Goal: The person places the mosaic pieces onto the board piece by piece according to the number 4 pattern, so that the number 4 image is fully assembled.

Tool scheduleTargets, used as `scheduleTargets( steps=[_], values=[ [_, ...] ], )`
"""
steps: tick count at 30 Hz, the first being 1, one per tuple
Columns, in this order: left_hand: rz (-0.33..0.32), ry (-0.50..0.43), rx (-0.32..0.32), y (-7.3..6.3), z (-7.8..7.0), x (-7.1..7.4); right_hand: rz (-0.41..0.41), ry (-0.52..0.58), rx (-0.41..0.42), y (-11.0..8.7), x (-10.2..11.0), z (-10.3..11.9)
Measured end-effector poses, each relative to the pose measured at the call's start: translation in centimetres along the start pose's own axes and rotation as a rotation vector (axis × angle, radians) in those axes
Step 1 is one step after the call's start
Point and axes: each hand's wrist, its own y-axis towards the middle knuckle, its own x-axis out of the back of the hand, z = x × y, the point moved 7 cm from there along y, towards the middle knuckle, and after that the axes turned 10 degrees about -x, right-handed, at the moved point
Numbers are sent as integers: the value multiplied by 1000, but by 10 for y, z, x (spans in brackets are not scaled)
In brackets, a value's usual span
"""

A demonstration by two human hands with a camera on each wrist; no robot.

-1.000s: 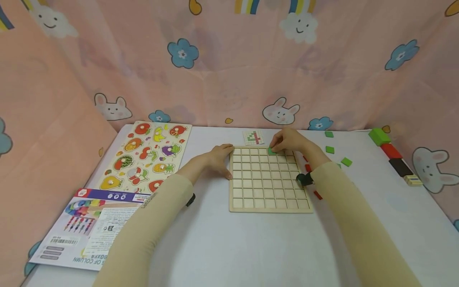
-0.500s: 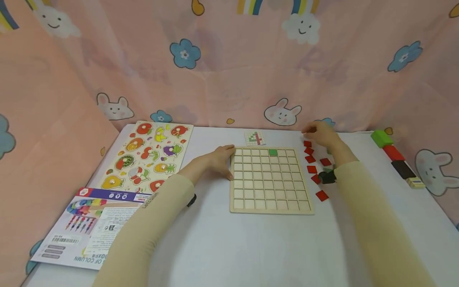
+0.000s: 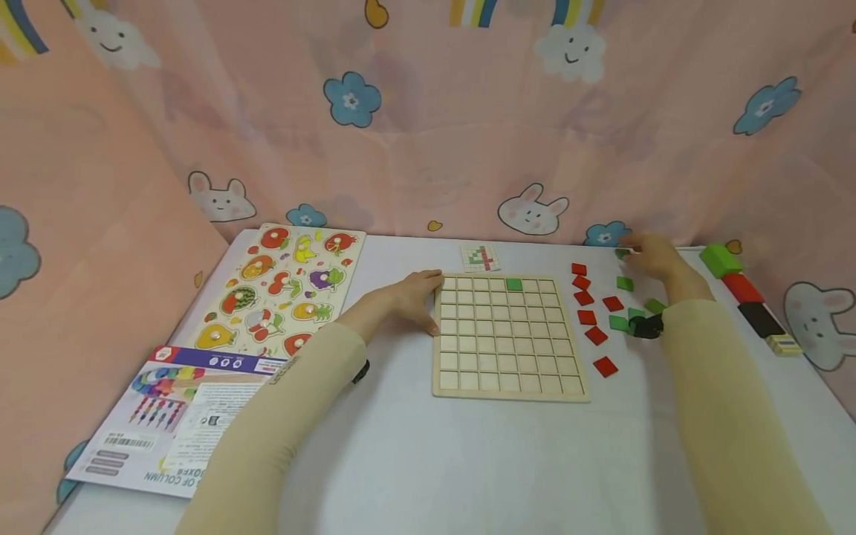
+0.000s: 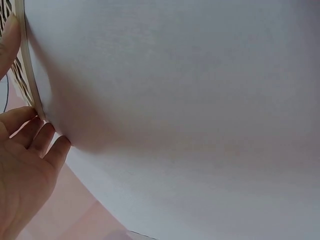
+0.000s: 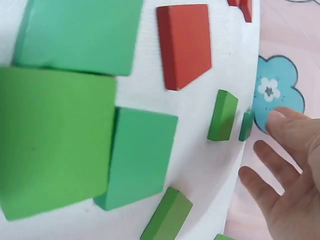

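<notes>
A square wooden grid board (image 3: 493, 345) lies on the white table with one green tile (image 3: 513, 284) set in its far row. My left hand (image 3: 411, 297) rests against the board's far left corner, thumb and fingers spread along the edge; the left wrist view shows its fingertips (image 4: 37, 117) touching that corner. At the far edge of the table, my right hand (image 3: 654, 256) hovers beside a green tile (image 3: 622, 253), fingers loosely bent and apart. In the right wrist view a gap shows between its fingers and that tile (image 5: 246, 125).
Red tiles (image 3: 587, 318) and green tiles (image 3: 625, 284) lie scattered right of the board. A small pattern card (image 3: 480, 258) sits behind it. A fruit puzzle (image 3: 267, 293) and a printed box (image 3: 154, 423) are at left; coloured blocks (image 3: 738, 287) line the right side.
My right hand has let go of the green tile in the board's far row and moved right, past the red tiles, to the far green tile. The left hand stays at the board.
</notes>
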Motion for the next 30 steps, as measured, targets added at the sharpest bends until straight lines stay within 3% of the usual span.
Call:
scheduleTargets(
  steps=[4,11,21,26,30],
  values=[
    [11,-12,16,0,-1,2,42,-52,-25,0,-6,-1],
    [2,-20,29,3,-2,5,19,-66,-18,-5,-8,1],
    [6,-10,22,3,-1,4,-115,-13,25,-9,-4,3],
    [9,-5,25,3,-1,4,-168,25,112,-15,-7,35],
    [6,-17,27,3,-1,4,-112,110,225,-26,-17,78]
  ],
)
